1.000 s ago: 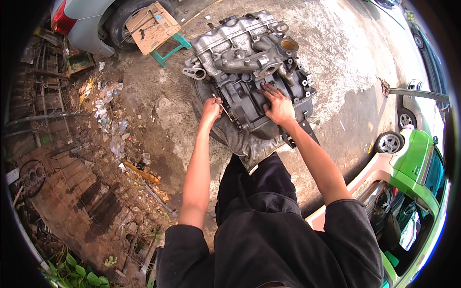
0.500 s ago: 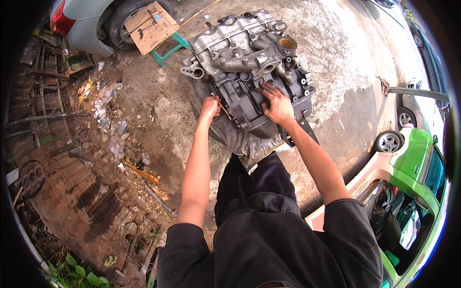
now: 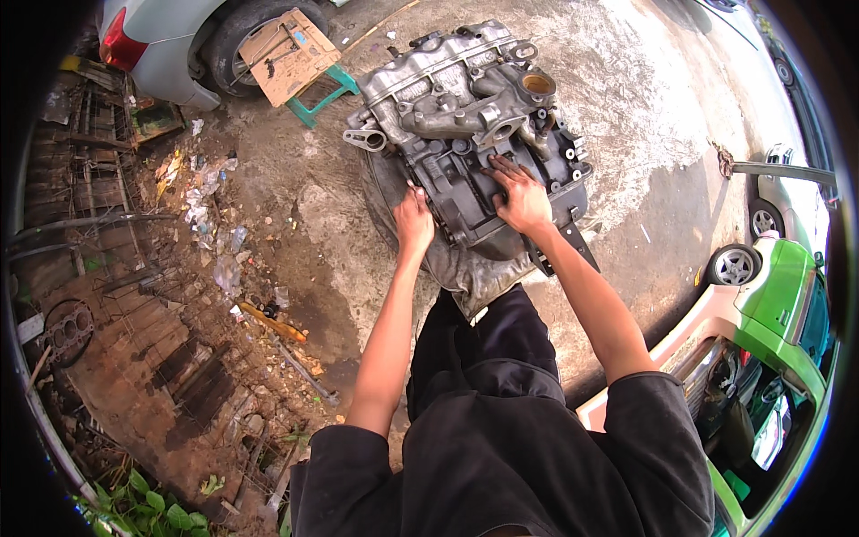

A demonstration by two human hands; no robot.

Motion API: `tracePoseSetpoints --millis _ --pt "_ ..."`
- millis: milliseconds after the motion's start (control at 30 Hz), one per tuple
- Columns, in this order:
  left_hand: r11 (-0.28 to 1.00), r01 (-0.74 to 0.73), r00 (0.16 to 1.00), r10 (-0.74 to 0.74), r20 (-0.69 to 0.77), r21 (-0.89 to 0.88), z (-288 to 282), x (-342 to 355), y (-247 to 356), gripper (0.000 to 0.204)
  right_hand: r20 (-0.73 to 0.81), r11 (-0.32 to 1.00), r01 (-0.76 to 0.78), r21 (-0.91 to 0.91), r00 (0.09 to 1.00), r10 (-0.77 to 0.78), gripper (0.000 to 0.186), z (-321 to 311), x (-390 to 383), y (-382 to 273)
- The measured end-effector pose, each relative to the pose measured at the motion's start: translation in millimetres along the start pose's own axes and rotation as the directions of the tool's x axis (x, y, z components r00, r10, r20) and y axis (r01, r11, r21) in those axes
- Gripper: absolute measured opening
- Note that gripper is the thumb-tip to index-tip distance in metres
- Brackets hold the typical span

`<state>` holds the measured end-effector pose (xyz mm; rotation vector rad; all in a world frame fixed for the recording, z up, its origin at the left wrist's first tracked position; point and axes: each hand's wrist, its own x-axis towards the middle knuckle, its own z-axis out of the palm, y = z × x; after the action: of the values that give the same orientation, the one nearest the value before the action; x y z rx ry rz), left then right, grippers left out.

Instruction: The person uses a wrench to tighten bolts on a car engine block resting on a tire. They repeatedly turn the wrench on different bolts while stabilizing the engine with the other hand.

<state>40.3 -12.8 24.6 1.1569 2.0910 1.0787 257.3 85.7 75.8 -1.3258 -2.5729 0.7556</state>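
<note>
A person in a dark short-sleeved shirt and black trousers works with 2 bare hands over a car engine (image 3: 467, 141) on a concrete yard (image 3: 327, 170). The engine sits directly ahead of the person's legs, its dark block nearest and its silver cover (image 3: 438, 58) farthest away, with a crumpled grey sheet (image 3: 483, 279) showing beneath the near edge. A metal manifold (image 3: 438, 122) runs across the upper side, ending in a round, brown-lined opening.

The left hand (image 3: 414, 219) is closed in a narrow grip at the engine's left edge, around a thin metal tool (image 3: 411, 183); only a pale tip shows above the fist, and the tool's full shape is hidden. The right hand (image 3: 522, 197) lies palm down on the dark block, its fingers extended and apart, grasping nothing.

Beyond the engine, to the left, a wooden board (image 3: 304, 64) bearing metal tools (image 3: 284, 40) rests on a green stool (image 3: 335, 89) near the wheel of a pale car (image 3: 170, 54) with a red tail light. Litter (image 3: 204, 188) lines the ground at left. At right stands a green and pale pink vehicle (image 3: 778, 286).
</note>
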Motion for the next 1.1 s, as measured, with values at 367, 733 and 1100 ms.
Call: tracePoseSetpoints --millis 367,733,1100 --pt "0.873 -0.477 0.868 0.450 0.210 0.104 -12 -123 -14 0.019 -0.021 1.000 0.007 -0.008 1.000 -0.007 0.059 -1 0 1" --pt "0.975 -0.173 0.985 0.170 -0.033 -0.137 -22 -86 -11 0.014 -0.012 1.000 0.002 -0.009 1.000 -0.002 0.058 -4 1 0" --pt "0.957 0.003 0.984 -0.055 -0.170 -0.291 -29 -66 -13 0.026 -0.011 1.000 0.012 -0.014 1.000 -0.013 0.057 2 0 5"
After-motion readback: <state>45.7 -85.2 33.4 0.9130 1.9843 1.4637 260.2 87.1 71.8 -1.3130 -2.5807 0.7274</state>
